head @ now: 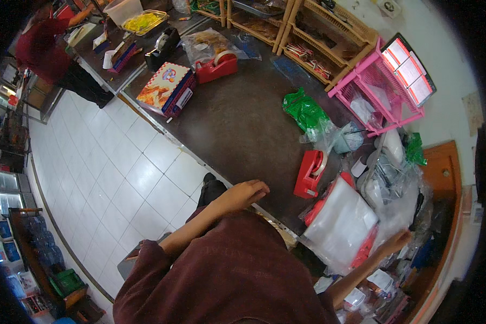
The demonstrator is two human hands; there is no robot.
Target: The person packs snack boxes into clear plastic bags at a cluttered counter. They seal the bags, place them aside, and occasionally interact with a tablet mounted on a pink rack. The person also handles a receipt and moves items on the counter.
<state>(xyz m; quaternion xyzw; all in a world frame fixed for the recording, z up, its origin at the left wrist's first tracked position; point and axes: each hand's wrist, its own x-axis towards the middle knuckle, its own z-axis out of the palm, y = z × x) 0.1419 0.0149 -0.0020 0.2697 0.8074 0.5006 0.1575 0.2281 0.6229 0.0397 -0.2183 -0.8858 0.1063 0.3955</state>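
My left hand (pixel 249 192) hangs over the near edge of the dark tabletop (pixel 235 117), its fingers loosely bent with nothing seen in them. On the right, my right hand (pixel 396 242) reaches to a heap of clear plastic bags (pixel 397 202); whether it grips one is hard to make out. Between the two hands lies a stack of clear plastic sheets or bags (pixel 342 220) over red plastic (pixel 362 247). A red tape dispenser (pixel 310 174) stands just beyond, with a green plastic bag (pixel 305 109) farther back.
A printed cardboard food box (pixel 166 89), a second red tape dispenser (pixel 216 68) and a black one (pixel 162 46) stand toward the far left. Wicker shelves (pixel 320 40) and a pink plastic rack (pixel 380 89) line the back. Another person (pixel 44 48) stands at the far left counter.
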